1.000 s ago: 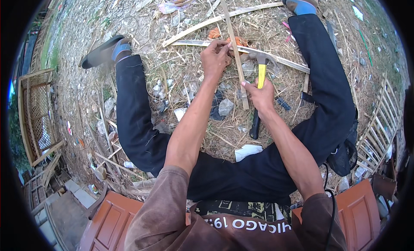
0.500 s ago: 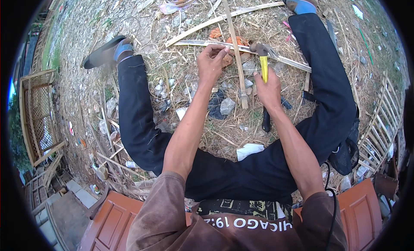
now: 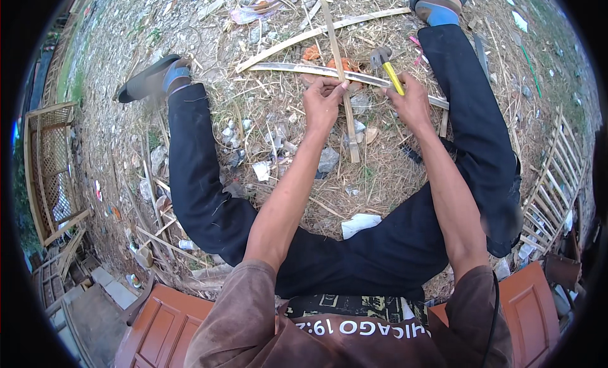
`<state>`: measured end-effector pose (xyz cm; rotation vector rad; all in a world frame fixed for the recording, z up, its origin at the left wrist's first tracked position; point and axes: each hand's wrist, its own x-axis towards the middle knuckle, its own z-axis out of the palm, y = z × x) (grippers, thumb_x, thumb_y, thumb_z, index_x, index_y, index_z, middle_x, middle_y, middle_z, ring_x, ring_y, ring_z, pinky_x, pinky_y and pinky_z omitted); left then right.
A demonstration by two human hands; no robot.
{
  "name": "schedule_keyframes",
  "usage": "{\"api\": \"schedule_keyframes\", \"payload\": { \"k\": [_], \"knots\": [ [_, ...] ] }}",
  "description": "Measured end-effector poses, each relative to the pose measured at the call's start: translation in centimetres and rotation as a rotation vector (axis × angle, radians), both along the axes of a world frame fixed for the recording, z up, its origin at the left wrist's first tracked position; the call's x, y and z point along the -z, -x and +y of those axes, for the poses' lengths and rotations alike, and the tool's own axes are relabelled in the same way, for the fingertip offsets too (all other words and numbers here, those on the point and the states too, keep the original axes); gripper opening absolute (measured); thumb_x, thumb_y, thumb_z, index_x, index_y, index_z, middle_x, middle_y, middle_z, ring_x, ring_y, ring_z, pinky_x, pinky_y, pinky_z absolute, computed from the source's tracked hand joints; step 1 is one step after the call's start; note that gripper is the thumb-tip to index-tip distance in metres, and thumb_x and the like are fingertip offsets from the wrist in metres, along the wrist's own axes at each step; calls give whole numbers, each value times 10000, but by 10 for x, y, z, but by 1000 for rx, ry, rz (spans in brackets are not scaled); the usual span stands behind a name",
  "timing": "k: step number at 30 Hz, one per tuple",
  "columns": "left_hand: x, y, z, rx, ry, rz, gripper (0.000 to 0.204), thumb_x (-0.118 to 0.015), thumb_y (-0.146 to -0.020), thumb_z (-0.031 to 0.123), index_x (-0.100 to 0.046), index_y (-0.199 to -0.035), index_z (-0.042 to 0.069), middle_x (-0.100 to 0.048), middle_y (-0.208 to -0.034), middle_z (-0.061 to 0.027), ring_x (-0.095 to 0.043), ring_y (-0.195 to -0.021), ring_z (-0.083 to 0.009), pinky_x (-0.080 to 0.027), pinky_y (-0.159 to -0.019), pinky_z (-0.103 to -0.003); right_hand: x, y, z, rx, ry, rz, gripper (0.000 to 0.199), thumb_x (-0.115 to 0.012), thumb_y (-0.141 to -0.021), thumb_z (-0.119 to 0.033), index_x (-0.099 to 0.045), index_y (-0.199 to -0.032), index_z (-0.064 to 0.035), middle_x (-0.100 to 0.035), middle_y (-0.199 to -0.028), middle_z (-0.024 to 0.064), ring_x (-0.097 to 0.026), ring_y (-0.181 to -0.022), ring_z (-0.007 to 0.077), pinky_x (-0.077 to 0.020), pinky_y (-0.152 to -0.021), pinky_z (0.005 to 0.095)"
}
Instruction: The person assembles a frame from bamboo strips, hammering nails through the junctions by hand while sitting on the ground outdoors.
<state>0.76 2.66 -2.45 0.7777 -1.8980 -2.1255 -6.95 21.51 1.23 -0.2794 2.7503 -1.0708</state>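
Observation:
My right hand (image 3: 410, 103) is wrapped round the yellow handle of a claw hammer (image 3: 391, 72), its metal head raised and tilted beyond my fingers. My left hand (image 3: 322, 103) pinches thumb and fingers together right beside the spot where an upright wooden slat (image 3: 349, 124) crosses a curved slat (image 3: 285, 67). Whatever the pinch holds is too small to make out. The crossing slats lie between my spread legs, with orange lumps (image 3: 342, 64) on the ground behind them.
Another curved strip (image 3: 310, 37) lies farther off. Stones (image 3: 328, 159), dry straw and a white scrap (image 3: 361, 225) litter the ground. My legs in black trousers (image 3: 196, 153) flank the work. A slatted wooden frame (image 3: 554, 178) stands at right, a lattice frame (image 3: 56, 172) at left.
My right hand and the hammer have shifted right, and the hammer head has lifted away from the curved slat. My left pinch has moved slightly right and down, to the crossing.

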Motion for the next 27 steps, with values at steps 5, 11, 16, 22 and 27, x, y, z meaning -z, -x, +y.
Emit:
{"api": "schedule_keyframes", "payload": {
  "k": [5,11,16,22,27],
  "knots": [
    [1,2,-1,-17,-30,-16,137,-724,-918,90,-646,-969,-11,-712,-913,-76,-651,-781,-101,-533,-689,-234,7,1,0,60,9,-79,364,-780,-814,-297,-637,-985,-9,-662,-835,194,-641,-772,358,-469,-726,472],
    [-1,11,-15,-5,127,3,149,-744,-898,86,-664,-958,-24,-719,-869,-78,-651,-744,-96,-518,-667,-224,12,1,-2,84,27,-37,396,-793,-813,-335,-626,-938,1,-632,-748,150,-588,-679,265,-457,-681,426],
    [-20,28,-24,-47,231,-13,159,-769,-874,129,-718,-919,-16,-722,-779,-69,-630,-634,-85,-475,-556,-242,16,-1,0,83,9,-37,397,-779,-820,-347,-628,-946,-2,-644,-773,178,-612,-720,320,-460,-688,449],
    [-9,33,-30,32,528,-56,143,-771,-876,148,-745,-939,23,-733,-784,-63,-648,-633,-100,-510,-564,-263,17,-5,-1,82,27,-29,422,-765,-822,-360,-624,-967,10,-644,-783,204,-630,-756,364,-463,-705,476],
    [-1,36,-29,55,326,20,138,-749,-891,113,-721,-958,-4,-738,-775,-80,-623,-542,-73,-428,-386,-239,13,-4,-4,102,20,-46,409,-760,-827,-353,-640,-980,7,-653,-784,200,-639,-753,347,-465,-702,474]
  ]
}}
